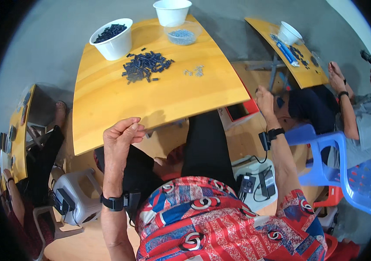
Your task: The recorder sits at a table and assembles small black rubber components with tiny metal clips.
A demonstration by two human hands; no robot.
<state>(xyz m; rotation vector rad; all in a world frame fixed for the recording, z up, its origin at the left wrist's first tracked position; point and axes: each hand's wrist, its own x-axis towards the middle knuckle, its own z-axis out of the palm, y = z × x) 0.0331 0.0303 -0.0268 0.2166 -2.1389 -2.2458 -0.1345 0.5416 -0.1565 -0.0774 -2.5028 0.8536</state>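
Just over the near edge of the yellow table [159,98], my left hand [123,132] is closed with thumb and fingertips pressed together. Anything in that pinch is too small to make out. My right hand [265,101] is closed too, held past the table's right corner beside a red and white box [249,111]; its fingertips are partly hidden. On the tabletop lies a loose heap of short dark blue tube-shaped pieces [147,65]. To its right are several small clear or metallic pieces [198,70].
At the back of the table stand a white tub of dark pieces [118,48], a clear bowl of small bluish pieces [182,37] and another white tub [172,13]. People sit at tables on both sides. A blue chair [346,152] and a white stool [255,182] with devices and cables are close by.
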